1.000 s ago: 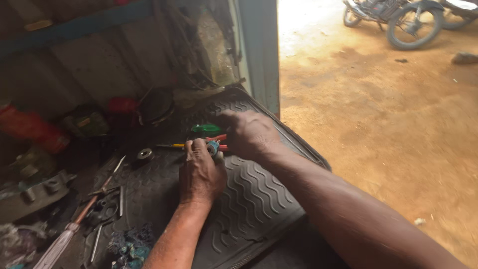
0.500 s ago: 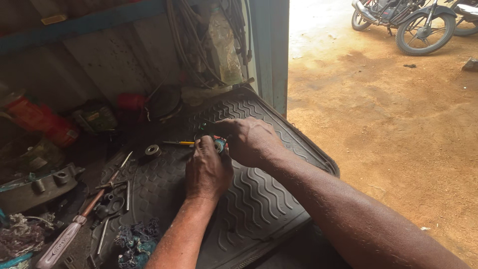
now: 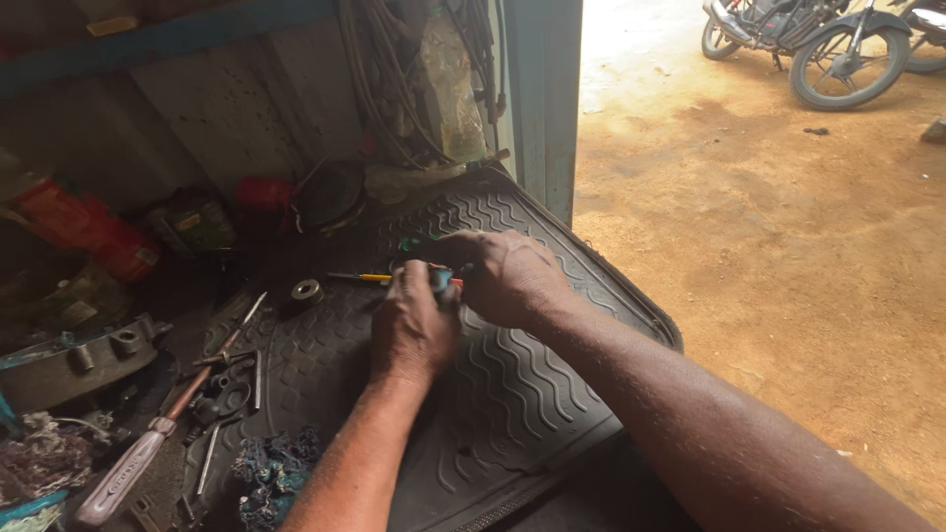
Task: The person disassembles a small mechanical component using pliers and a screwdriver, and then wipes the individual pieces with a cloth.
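On the black mat [image 3: 512, 394], the left hand [image 3: 414, 330] and right hand [image 3: 507, 276] press together, pinching small tools [image 3: 439, 279] beside a screwdriver [image 3: 360, 277].

Both hands [image 3: 463, 296] meet on the rubber mat [image 3: 532, 394] — screwdriver [image 3: 148, 448] lies left, motorcycle [image 3: 808, 44] far behind.

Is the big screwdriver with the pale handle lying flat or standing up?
Lying flat: the screwdriver rests lengthwise at the rubber mat's left edge, away from both hands.
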